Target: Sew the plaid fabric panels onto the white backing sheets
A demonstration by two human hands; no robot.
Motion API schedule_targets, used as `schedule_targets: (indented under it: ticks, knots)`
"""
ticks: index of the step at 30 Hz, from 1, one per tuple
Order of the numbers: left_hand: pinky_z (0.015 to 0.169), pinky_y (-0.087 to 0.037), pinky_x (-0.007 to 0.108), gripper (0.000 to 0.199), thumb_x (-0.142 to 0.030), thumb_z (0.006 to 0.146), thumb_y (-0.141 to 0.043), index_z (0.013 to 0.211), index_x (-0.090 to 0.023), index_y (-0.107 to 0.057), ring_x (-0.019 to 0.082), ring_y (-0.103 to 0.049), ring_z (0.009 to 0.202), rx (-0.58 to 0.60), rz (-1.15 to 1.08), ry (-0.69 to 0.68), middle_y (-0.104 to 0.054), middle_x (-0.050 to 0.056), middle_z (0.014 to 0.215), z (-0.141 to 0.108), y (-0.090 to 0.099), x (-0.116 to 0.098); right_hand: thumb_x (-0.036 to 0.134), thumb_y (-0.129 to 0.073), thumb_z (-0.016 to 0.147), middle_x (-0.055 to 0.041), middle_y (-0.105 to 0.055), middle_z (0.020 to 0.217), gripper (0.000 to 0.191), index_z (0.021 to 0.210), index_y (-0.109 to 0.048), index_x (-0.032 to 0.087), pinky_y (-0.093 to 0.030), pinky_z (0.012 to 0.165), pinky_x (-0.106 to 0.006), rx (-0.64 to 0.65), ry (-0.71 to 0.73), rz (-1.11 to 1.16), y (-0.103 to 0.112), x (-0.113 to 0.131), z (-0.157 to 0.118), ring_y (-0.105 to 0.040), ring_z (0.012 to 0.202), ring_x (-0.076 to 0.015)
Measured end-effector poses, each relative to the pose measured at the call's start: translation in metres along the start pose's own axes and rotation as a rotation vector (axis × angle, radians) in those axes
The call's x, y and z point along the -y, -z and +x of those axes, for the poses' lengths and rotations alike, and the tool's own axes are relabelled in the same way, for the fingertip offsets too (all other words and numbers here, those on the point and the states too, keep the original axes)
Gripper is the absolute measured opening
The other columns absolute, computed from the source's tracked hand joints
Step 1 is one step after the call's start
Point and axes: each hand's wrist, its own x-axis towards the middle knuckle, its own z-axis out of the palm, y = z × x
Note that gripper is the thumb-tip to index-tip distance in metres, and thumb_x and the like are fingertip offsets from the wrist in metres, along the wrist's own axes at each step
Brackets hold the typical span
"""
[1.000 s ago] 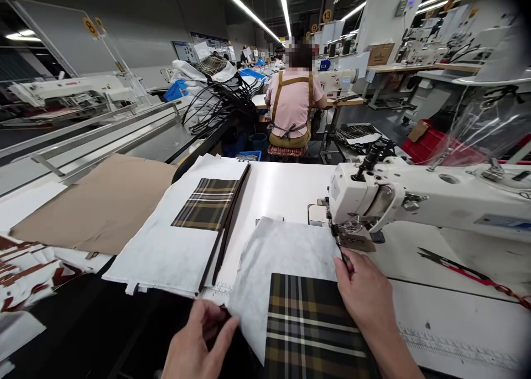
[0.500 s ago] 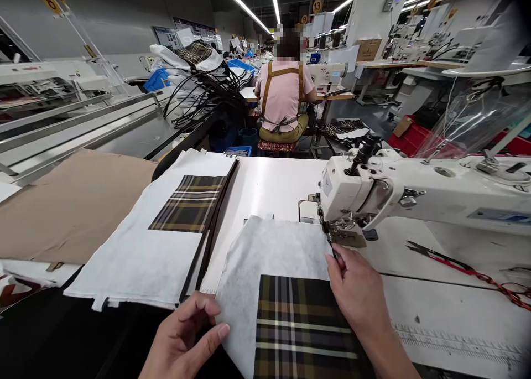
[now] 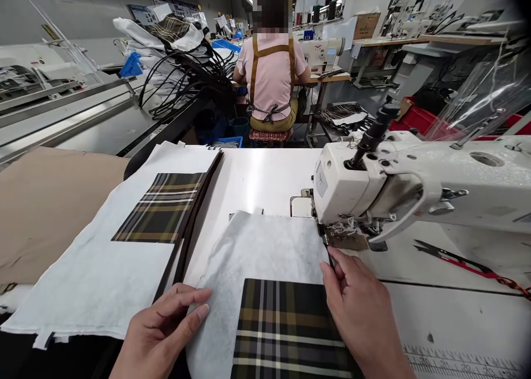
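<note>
A white fabric panel [image 3: 265, 246] with a plaid patch [image 3: 286, 329] lies on the sewing machine table, its far right corner at the needle area of a white sewing machine [image 3: 344, 185]. Along the panel's right side runs a dark edge, and my right hand [image 3: 357, 301] pinches it just in front of the presser foot. My left hand [image 3: 166, 323] is at the panel's left edge, fingers curled, thumb and forefinger slightly apart with their tips over the fabric. Whatever lies under those fingertips is hidden.
Left of the panel is a stack of similar white pieces [image 3: 91, 279], with brown fabric [image 3: 50, 202] beyond. Red-handled thread snips [image 3: 460, 260] lie right of the machine head. Ahead, a person in a pink shirt [image 3: 271, 74] sits at another machine, near a heaped fabric pile [image 3: 174, 63].
My view has shifted forward and to the right. My left thumb and forefinger have come closer together over the panel's edge. My right hand keeps its pinch near the presser foot.
</note>
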Motion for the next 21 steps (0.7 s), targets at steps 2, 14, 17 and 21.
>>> schedule_targets:
  ticks: [2, 14, 17, 21]
  knots:
    - [0.076, -0.061, 0.027, 0.041, -0.061, 0.077, -0.082, 0.102, -0.03, -0.084, 0.026, -0.069, 0.101, -0.014, 0.023, -0.006, -0.071, 0.006, 0.103, 0.005, -0.001, -0.003, 0.065, -0.025, 0.11, -0.0078, -0.072, 0.099, 0.068, 0.122, -0.07, 0.015, -0.048, 0.067, -0.034, -0.009, 0.009, -0.004, 0.0, 0.0, -0.001, -0.068, 0.082, -0.0215]
    - [0.084, -0.065, 0.034, 0.047, -0.063, 0.081, -0.077, 0.112, -0.028, -0.082, 0.03, -0.07, 0.108, 0.039, 0.094, -0.038, -0.072, 0.008, 0.114, 0.02, -0.006, -0.013, 0.067, -0.025, 0.109, -0.0069, -0.074, 0.098, 0.067, 0.118, -0.071, 0.018, -0.051, 0.061, -0.032, -0.01, 0.008, -0.009, 0.003, 0.002, 0.0, -0.069, 0.079, -0.0208]
    - [0.084, -0.065, 0.035, 0.048, -0.062, 0.08, -0.077, 0.112, -0.027, -0.082, 0.03, -0.07, 0.11, 0.025, 0.124, -0.068, -0.072, 0.009, 0.117, 0.026, -0.006, -0.018, 0.065, -0.025, 0.11, -0.0078, -0.074, 0.098, 0.067, 0.118, -0.071, 0.017, -0.05, 0.061, -0.033, -0.019, 0.025, -0.008, 0.004, 0.003, 0.001, -0.069, 0.079, -0.0208]
    - [0.086, -0.065, 0.036, 0.047, -0.061, 0.081, -0.077, 0.112, -0.027, -0.082, 0.03, -0.07, 0.11, 0.017, 0.158, -0.097, -0.072, 0.009, 0.118, 0.034, -0.007, -0.025, 0.063, -0.027, 0.11, -0.0077, -0.074, 0.1, 0.064, 0.119, -0.07, 0.016, -0.051, 0.062, -0.032, -0.02, 0.023, 0.001, 0.005, 0.002, 0.001, -0.07, 0.08, -0.0207]
